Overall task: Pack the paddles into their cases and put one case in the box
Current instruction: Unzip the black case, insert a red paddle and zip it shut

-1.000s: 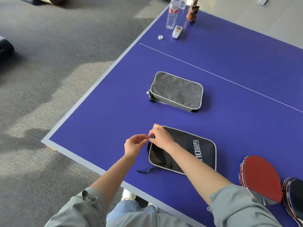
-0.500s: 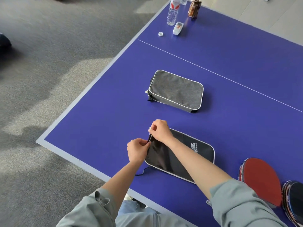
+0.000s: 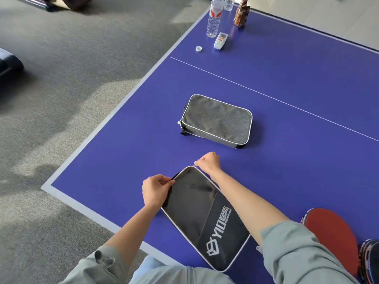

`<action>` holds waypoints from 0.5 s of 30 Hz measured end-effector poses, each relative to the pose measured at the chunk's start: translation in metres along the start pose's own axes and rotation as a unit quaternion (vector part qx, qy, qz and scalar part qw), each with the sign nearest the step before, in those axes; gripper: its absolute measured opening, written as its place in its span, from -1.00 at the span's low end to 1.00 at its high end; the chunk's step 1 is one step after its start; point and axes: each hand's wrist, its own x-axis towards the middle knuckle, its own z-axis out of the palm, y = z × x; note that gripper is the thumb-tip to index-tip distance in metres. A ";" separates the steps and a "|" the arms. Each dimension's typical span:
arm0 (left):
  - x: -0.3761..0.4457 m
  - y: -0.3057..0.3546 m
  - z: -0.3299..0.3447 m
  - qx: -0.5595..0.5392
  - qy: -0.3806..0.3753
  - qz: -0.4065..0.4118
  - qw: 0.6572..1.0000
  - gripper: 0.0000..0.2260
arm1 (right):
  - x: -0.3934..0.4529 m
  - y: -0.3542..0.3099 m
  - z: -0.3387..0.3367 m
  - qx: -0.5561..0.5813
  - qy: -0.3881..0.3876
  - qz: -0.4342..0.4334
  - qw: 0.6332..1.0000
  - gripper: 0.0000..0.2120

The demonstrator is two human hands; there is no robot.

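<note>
A black paddle case (image 3: 205,218) with white lettering lies flat near the front edge of the blue table (image 3: 287,78). My left hand (image 3: 155,189) pinches the case's left edge. At the case's far corner, my right hand (image 3: 208,162) pinches the zipper pull. A grey paddle case (image 3: 217,119) lies zipped up further back. A red paddle (image 3: 332,236) lies at the right, partly under my sleeve, and a dark paddle (image 3: 370,259) shows at the right border. No box is in view.
At the table's far left corner stand a water bottle (image 3: 214,17), a white remote (image 3: 221,41), a bottle cap (image 3: 198,49) and a brown packet (image 3: 242,14). Grey carpet (image 3: 61,99) lies to the left of the table edge.
My right hand has drawn the zipper pull away from my left hand along the case's edge to the far corner. My left hand has closed on the case's left edge.
</note>
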 end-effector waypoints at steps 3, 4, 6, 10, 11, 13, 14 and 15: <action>0.006 0.002 0.000 0.008 0.010 0.002 1.000 -0.94 | -0.002 0.014 -0.009 0.085 -0.010 0.055 0.995 -0.74; 0.009 0.004 0.002 0.013 0.005 0.012 1.000 -0.93 | -0.002 0.020 -0.010 0.117 -0.011 0.066 0.991 -0.80; 0.015 0.012 0.011 0.010 -0.021 0.051 0.998 -0.89 | 0.000 0.027 -0.013 0.181 -0.012 0.081 0.980 -0.82; 0.026 0.042 0.041 0.020 -0.089 0.101 0.991 -0.75 | 0.004 0.034 -0.019 0.293 -0.049 0.109 0.949 -0.91; 0.027 0.048 0.050 0.024 -0.097 0.107 0.989 -0.77 | 0.005 0.036 -0.021 0.306 -0.050 0.118 0.943 -0.91; 0.029 0.055 0.065 0.047 -0.102 0.109 0.988 -0.85 | 0.005 0.039 -0.025 0.338 -0.050 0.135 0.930 -0.94; 0.030 0.057 0.069 0.063 -0.101 0.105 0.987 -0.89 | 0.005 0.040 -0.027 0.358 -0.054 0.145 0.921 -0.96; 0.030 0.058 0.072 0.076 -0.100 0.099 0.987 -0.92 | 0.004 0.040 -0.029 0.379 -0.060 0.155 0.910 -0.98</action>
